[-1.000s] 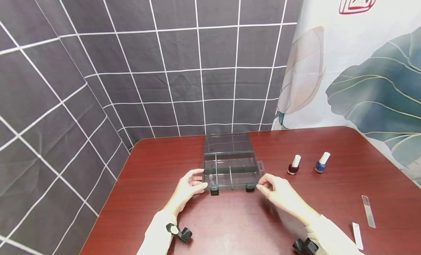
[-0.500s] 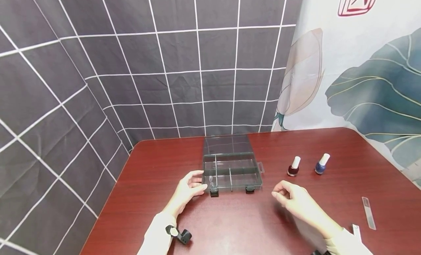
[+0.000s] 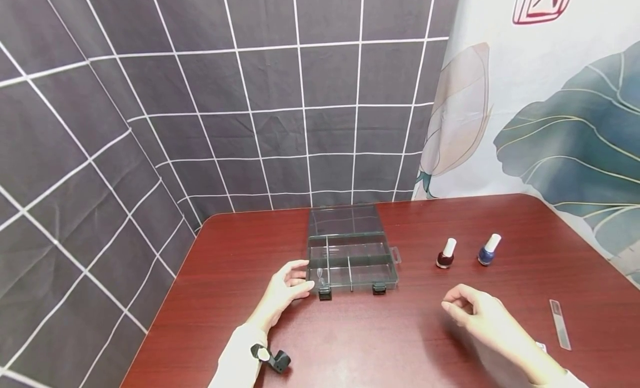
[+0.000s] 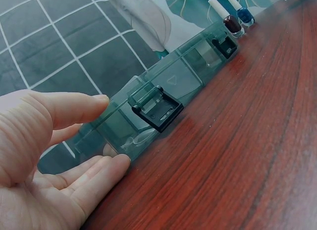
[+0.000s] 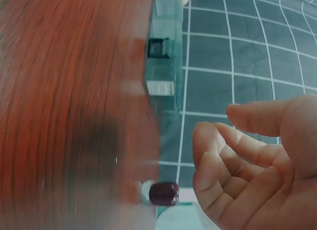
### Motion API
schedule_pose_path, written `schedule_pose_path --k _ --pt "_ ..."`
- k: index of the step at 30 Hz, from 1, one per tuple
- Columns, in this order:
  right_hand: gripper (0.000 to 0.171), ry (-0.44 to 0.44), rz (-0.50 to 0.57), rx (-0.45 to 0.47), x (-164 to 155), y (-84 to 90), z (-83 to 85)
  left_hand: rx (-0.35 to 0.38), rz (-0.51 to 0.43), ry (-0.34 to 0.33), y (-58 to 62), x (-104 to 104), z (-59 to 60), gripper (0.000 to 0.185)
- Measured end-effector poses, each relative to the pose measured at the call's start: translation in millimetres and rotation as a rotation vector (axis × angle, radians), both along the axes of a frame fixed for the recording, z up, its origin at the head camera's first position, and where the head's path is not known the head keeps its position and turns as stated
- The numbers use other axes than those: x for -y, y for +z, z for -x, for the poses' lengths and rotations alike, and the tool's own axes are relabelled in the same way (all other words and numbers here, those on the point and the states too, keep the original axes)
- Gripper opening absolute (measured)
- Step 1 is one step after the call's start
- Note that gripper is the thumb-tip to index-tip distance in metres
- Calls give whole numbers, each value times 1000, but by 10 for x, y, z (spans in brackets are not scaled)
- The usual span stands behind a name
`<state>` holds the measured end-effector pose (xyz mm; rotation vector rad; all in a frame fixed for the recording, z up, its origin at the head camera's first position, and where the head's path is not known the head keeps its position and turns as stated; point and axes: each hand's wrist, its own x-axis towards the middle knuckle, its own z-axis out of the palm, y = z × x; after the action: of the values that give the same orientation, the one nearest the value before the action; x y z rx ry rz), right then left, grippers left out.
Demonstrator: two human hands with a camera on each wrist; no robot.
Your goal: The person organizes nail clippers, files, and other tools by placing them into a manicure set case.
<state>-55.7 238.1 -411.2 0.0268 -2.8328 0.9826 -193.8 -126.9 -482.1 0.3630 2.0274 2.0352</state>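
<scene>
A clear, grey-green plastic divider box [image 3: 370, 274] lies on the table with its lid folded back. Two black latches hang at its front, and a few small clear pieces [image 3: 320, 273] lie in its left compartment. My left hand [image 3: 281, 291] holds the box's front left corner between thumb and fingers, as the left wrist view [image 4: 54, 156] also shows. Away from the box, my right hand [image 3: 487, 321] hovers over the table on the right. Its fingers are loosely curled with nothing between them. In front of it stands a dark red nail polish bottle [image 3: 445, 259].
A blue nail polish bottle [image 3: 486, 255] stands right of the dark red one. Farther right lies a flat, clear nail file [image 3: 560, 324]. The nail clipper [image 3: 541, 347] is mostly hidden behind my right forearm. A gridded cloth [image 3: 270, 127] hangs behind the table [image 3: 240, 243].
My right hand has left the box's front right corner and moved right and toward me, over the nail clipper. My left hand and the box have stayed in place.
</scene>
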Motion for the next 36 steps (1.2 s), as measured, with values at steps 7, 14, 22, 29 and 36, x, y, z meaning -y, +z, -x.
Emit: schedule_pose_path --k 7,14,22,29,36 --pt "7 -36 -45 36 -176 -3 -113 4 -1 3 -17 11 4 59" --pt "13 -70 -98 -41 -383 -84 -243 10 -7 4 -8 14 -9 60" --pt "13 -133 -144 153 -690 -79 -389 5 -3 6 -4 10 -6 59" --pt "17 -145 -191 257 -894 -105 -453 7 -9 6 -13 7 -3 59" --pt "29 -175 -201 407 -952 -164 -483 16 12 16 -4 -1 -2 60"
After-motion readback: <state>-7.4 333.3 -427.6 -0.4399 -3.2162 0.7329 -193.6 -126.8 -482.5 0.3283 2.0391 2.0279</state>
